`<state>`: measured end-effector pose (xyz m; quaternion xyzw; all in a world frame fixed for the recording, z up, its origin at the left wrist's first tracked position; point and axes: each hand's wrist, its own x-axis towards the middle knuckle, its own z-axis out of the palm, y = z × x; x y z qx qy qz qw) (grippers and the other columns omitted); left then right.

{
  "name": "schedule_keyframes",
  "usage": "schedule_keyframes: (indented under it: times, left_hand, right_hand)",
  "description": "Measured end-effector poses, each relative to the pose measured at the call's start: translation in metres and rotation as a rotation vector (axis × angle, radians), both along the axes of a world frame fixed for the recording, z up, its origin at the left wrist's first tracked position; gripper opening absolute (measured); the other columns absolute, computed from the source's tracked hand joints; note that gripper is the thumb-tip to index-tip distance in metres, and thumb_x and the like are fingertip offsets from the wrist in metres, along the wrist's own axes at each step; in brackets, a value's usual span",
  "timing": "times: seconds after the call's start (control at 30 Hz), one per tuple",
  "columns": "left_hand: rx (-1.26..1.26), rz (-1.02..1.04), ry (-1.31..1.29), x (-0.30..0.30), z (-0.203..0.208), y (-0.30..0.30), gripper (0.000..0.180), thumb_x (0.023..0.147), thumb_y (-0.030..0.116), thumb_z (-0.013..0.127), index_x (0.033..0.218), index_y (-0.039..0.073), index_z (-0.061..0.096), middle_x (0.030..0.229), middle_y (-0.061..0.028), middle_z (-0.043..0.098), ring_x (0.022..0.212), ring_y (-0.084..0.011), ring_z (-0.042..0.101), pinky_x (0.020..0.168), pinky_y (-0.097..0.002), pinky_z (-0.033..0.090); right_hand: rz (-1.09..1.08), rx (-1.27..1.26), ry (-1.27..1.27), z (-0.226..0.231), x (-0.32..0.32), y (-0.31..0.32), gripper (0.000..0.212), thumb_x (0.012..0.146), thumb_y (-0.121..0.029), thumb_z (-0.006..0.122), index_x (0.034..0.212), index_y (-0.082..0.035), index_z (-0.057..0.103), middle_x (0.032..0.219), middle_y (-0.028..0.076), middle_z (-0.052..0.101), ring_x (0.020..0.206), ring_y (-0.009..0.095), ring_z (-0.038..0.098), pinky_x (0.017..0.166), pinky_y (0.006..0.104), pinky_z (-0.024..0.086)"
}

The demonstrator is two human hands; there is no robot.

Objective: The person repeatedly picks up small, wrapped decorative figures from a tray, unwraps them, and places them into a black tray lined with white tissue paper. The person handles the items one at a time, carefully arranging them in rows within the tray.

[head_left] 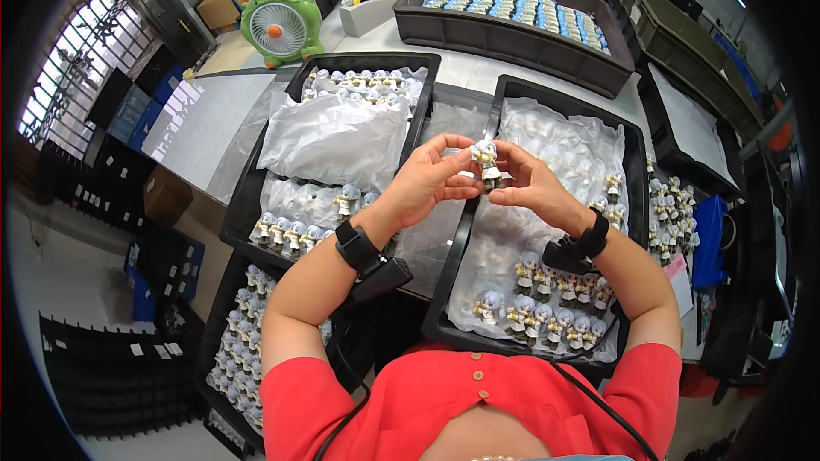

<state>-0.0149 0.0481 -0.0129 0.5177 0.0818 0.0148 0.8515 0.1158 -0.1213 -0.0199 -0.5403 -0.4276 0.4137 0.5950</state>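
In front of me, a small figurine (488, 164) with pale hair and a white-and-gold outfit is held upright between my two hands. My left hand (434, 177) pinches it from the left, thumb and forefinger near its head. On the other side, my right hand (536, 190) grips it with the thumb by its dark base. Beneath my right hand lies a black tray (634, 149) lined with translucent film, with rows of similar figurines (538, 322) at its near end. Left of my hands, another black tray (299, 73) holds more figurines (295, 232), partly covered by a crumpled film sheet (329, 141).
A green fan (280, 24) and a tape dispenser (367, 7) stand at the back. Beyond the trays sits a large grey crate (504, 41) of blue-and-white pieces, with a person behind it. Loose figurines (670, 213) and a blue bin (711, 243) are at right; another filled tray (243, 350) is at lower left.
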Motion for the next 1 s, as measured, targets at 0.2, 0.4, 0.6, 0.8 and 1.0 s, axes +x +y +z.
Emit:
schedule_keyframes:
  times: [0.2,0.4,0.6,0.8,1.0]
  left_hand:
    - [0.012,-0.008,0.044,0.0,0.004,-0.002,0.036,0.092,0.029,0.056,0.118,0.007,0.044,0.099,-0.0101,0.059,0.082,-0.017,0.064,0.073,-0.028,0.053]
    - [0.158,0.067,0.066,0.0,0.005,-0.006,0.036,0.09,0.026,0.06,0.117,0.007,0.045,0.1,-0.0077,0.06,0.085,-0.0151,0.064,0.074,-0.0276,0.053]
    - [0.156,0.035,0.015,0.0,0.001,-0.004,0.036,0.089,0.023,0.061,0.118,0.007,0.047,0.102,-0.0073,0.061,0.089,-0.0141,0.063,0.078,-0.028,0.053]
    - [0.173,0.01,0.008,0.001,-0.001,-0.004,0.033,0.09,0.021,0.06,0.118,0.008,0.051,0.1,-0.0067,0.063,0.089,-0.0135,0.063,0.08,-0.028,0.052]
    - [0.175,-0.012,0.039,0.001,-0.001,-0.004,0.037,0.09,0.023,0.059,0.122,0.008,0.05,0.102,-0.0063,0.062,0.092,-0.0131,0.062,0.081,-0.0273,0.051]
  right_hand:
    - [0.032,-0.026,0.166,-0.002,0.001,0.0,0.07,0.077,-0.015,0.072,0.135,-0.001,0.035,0.127,0.008,0.047,0.113,0.017,0.046,0.094,0.0316,0.042]
    - [-0.098,-0.05,-0.199,0.002,-0.005,-0.002,0.068,0.072,-0.016,0.076,0.128,-0.003,0.041,0.119,0.007,0.05,0.108,0.016,0.049,0.089,0.0315,0.043]
    - [-0.296,0.039,-0.711,0.01,-0.013,-0.003,0.064,0.063,-0.013,0.078,0.119,-0.005,0.048,0.108,0.009,0.052,0.103,0.022,0.051,0.088,0.0348,0.042]
    - [-0.356,0.148,-0.878,0.007,-0.013,-0.003,0.064,0.06,-0.013,0.079,0.116,-0.005,0.048,0.107,0.011,0.05,0.104,0.028,0.05,0.092,0.0372,0.04]
    - [-0.36,0.177,-0.868,0.006,-0.014,-0.004,0.067,0.059,-0.014,0.081,0.116,-0.005,0.048,0.113,0.012,0.05,0.11,0.031,0.047,0.094,0.0389,0.039]
